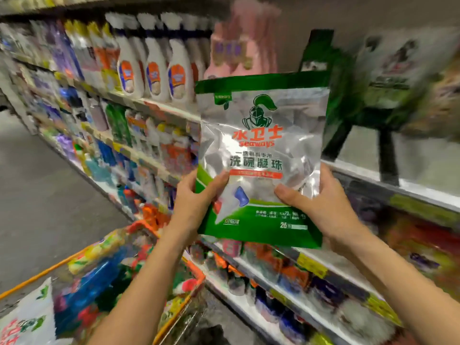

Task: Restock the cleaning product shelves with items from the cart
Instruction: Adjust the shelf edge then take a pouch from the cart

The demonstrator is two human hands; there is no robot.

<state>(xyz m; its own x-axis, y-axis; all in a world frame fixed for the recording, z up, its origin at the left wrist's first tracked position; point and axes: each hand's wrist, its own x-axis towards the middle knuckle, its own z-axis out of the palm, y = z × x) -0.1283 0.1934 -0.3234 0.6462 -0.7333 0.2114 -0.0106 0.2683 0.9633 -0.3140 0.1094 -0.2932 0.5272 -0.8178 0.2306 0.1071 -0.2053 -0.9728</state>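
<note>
We stand in a supermarket aisle, grey floor running off to the left and stocked shelves [159, 109] slanting across the view. Below and left of our left fingers sits one cart [39, 275] with an orange rim, heaped with bright packs too blurred to count. Above the left fingers, on an upper shelf, we count three white bottles [154, 70] with orange-and-blue labels in the front row. More stand behind them, and pink bottles [231, 51] beside them are smeared past counting.

Our left hand [196, 197] pinches the lower left edge of one silver-and-green dishwasher pod pouch [261, 150], with the thumb pressed on its front and the fingers hidden behind. The pouch is upright in the air in front of the shelves, clear of the cart. Our right hand [316, 202] pinches its lower right side the same way, thumb lying across the front.

To the right of those fingers a dark green stand [348, 115] is blurred.

We judge the step to be carrying one item to its shelf. Next we must find the matching slot and set the pouch in upright, face out.
</note>
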